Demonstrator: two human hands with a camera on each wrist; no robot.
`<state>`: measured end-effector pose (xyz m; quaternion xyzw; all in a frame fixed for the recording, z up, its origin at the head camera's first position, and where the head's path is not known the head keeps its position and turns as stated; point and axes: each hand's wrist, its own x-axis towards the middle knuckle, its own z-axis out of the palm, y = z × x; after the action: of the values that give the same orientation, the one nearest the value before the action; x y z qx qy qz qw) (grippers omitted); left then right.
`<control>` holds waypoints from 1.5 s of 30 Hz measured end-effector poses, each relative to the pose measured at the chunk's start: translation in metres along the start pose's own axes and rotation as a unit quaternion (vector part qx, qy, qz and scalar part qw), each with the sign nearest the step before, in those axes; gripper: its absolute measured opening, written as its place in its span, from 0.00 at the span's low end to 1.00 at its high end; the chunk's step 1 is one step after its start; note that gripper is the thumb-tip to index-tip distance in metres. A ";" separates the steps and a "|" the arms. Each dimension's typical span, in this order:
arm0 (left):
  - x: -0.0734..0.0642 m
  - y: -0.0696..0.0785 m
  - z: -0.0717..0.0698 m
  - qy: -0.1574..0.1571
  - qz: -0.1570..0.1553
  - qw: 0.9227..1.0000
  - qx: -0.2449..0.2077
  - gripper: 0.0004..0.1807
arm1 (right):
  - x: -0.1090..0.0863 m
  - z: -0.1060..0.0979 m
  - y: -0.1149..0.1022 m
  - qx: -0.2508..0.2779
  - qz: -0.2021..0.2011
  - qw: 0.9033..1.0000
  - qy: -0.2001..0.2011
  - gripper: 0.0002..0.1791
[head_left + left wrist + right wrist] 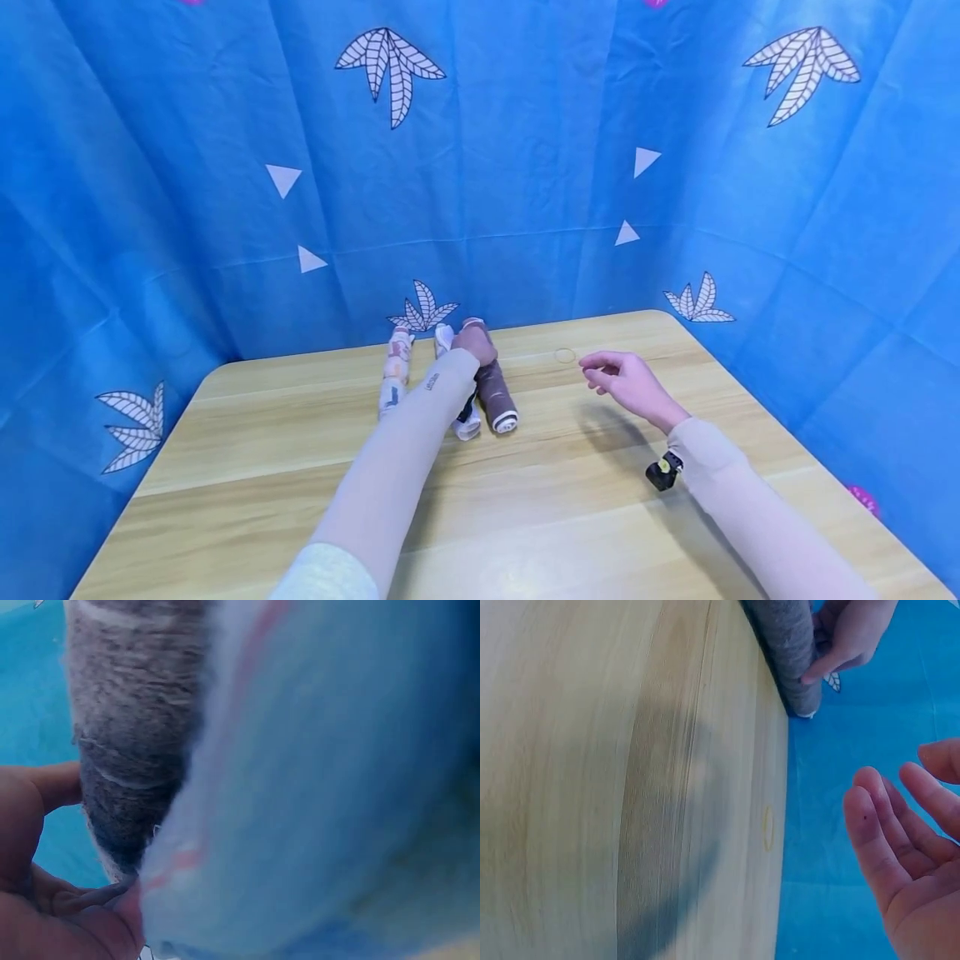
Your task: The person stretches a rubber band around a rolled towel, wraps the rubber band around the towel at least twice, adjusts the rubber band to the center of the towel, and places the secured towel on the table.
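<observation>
Three rolled towels lie side by side near the table's far edge. My left hand (pixel 476 342) grips the far part of the brown rolled towel (pixel 497 396), the rightmost one. In the left wrist view its thumb and fingers (pixel 90 922) close on that brown roll (pixel 135 705). A white rolled towel (pixel 467 428) lies just left of it, partly hidden by my left forearm. Farthest left is a white patterned rolled towel (pixel 396 367). Over the table to the right, my right hand (pixel 628 387) holds nothing, fingers loosely bent. Nearest to it lies a thin yellowish rubber band (pixel 764 829).
The wooden table (pixel 540 517) has rounded far corners. A blue curtain (pixel 510 167) with white leaf prints hangs close behind it and along both sides. A small black camera (pixel 663 472) is strapped to my right wrist.
</observation>
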<state>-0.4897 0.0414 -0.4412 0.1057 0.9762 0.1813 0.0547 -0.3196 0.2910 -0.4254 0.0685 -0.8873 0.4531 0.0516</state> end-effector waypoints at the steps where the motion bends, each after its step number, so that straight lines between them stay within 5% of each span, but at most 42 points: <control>1: -0.001 -0.001 -0.001 0.000 0.003 1.000 0.001 0.15 | 0.001 0.000 -0.001 -0.002 0.000 1.000 -0.001 0.16; 6: -0.006 -0.007 -0.008 -0.003 0.005 1.000 -0.005 0.13 | 0.006 0.001 -0.001 -0.013 0.003 1.000 -0.012 0.16; 20: -0.032 -0.011 -0.025 0.015 -0.027 0.995 -0.099 0.33 | 0.046 0.011 0.010 -0.110 -0.003 0.992 -0.059 0.16; 25: -0.049 -0.010 -0.029 0.033 -0.020 0.982 -0.183 0.36 | 0.057 0.018 0.013 -0.131 -0.001 0.990 -0.059 0.16; 32: -0.075 -0.002 -0.036 0.020 0.029 0.952 -0.303 0.34 | 0.063 0.025 0.022 -0.167 0.031 0.984 -0.046 0.18; 40: -0.109 0.001 -0.048 -0.029 0.099 0.925 -0.367 0.32 | 0.076 0.030 0.030 -0.208 0.031 0.977 -0.034 0.17; 45: -0.130 -0.002 -0.056 -0.038 0.141 0.922 -0.357 0.31 | 0.082 0.032 0.031 -0.217 0.038 0.975 -0.025 0.16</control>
<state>-0.3723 -0.0088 -0.3813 0.2228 0.8187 0.5198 0.0994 -0.4066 0.2768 -0.4568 0.0335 -0.9674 0.2497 0.0255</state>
